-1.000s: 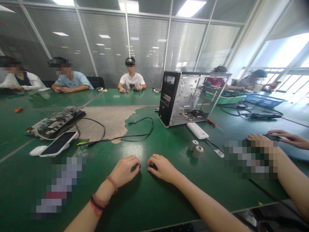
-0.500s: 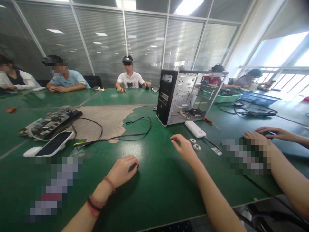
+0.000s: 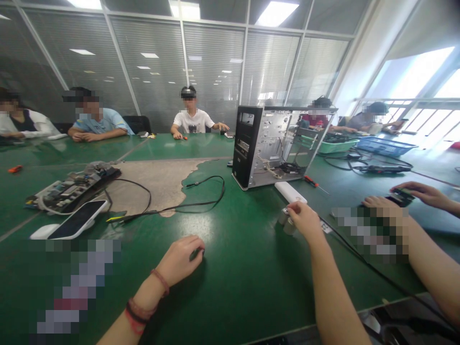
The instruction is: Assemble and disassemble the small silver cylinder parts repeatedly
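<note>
My left hand (image 3: 182,258), with bracelets at its wrist, rests curled on the green table (image 3: 237,287). Its thumb and forefinger meet at a small dark speck that I cannot make out. Farther right, my right hand (image 3: 305,220) pinches at the top of a small grey cylinder (image 3: 282,217). A second grey cylinder (image 3: 289,226) stands beside it, just under my fingers. Behind them lies a white power bank (image 3: 289,192) with a black cable, partly hidden by my hand. The open computer case (image 3: 244,148) stands beyond, its inside facing right.
A co-worker's hands (image 3: 386,205) hold a circuit board (image 3: 401,197) at my right. On the left lie a phone (image 3: 77,220), a board assembly (image 3: 72,187) and a black cable (image 3: 172,206). A red screwdriver (image 3: 312,181) lies by the case; green (image 3: 338,146) and blue baskets (image 3: 388,145) sit farther back.
My right hand has moved right to the small round pieces, which now show as grey cylinders. My left hand stays curled in place. The co-worker's board has come into clearer view.
</note>
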{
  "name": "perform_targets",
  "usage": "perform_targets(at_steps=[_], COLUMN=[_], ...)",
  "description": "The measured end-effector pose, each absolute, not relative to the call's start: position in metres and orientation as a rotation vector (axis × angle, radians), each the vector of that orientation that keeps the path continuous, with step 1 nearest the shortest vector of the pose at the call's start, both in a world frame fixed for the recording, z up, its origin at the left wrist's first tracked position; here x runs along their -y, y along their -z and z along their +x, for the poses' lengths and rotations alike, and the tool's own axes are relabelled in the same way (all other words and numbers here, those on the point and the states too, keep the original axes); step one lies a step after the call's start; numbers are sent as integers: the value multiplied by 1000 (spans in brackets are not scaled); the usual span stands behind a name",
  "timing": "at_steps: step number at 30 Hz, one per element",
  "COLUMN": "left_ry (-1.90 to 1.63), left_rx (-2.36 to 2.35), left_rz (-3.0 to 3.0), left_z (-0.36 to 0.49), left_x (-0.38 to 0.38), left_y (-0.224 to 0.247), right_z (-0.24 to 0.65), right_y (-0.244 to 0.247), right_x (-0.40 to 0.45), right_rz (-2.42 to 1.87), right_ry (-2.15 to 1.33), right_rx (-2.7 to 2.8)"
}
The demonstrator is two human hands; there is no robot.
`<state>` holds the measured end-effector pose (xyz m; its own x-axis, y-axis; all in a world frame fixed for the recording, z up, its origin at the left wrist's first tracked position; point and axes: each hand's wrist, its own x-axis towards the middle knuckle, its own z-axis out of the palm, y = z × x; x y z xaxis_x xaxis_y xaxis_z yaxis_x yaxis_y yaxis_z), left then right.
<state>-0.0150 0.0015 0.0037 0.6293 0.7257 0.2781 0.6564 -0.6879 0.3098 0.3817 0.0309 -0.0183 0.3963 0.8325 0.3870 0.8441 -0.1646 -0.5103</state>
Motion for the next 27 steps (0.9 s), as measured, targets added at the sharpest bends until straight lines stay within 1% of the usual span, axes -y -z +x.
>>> perform_targets(at_steps=[8, 20, 27], left_ry=[-599, -598, -587], left_rx=[-1180, -1168, -1165], left_rz=[2607, 2626, 2628], left_z=[-16, -15, -15], left_x=[-1, 0, -1], left_y=[-3, -5, -4], right_z=[386, 388, 388], right_y=[24, 30, 25], right_x=[-35, -38, -37], right_rz=[-2070, -2030, -1973], right_ry=[-5, -31, -156], right_rx=[1431, 1437, 1355])
